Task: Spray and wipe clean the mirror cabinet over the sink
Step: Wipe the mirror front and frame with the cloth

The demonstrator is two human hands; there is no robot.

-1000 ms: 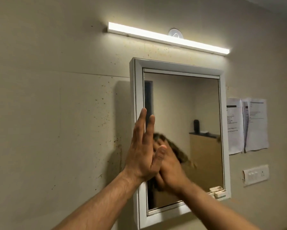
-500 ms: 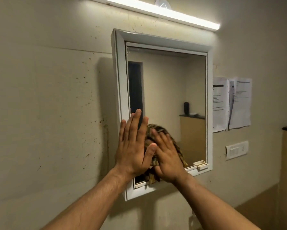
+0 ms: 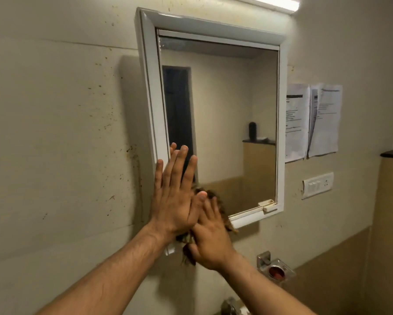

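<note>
While my left hand lies flat, fingers straight, on the lower left frame of the mirror cabinet, my right hand, fingers spread, presses the brown cloth against the glass's bottom left corner, cloth edges poking out around it.

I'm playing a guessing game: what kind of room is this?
Probably a bathroom: a mirror cabinet on the wall, what looks like a metal soap dish below it, and maybe a tap at the bottom edge.
</note>
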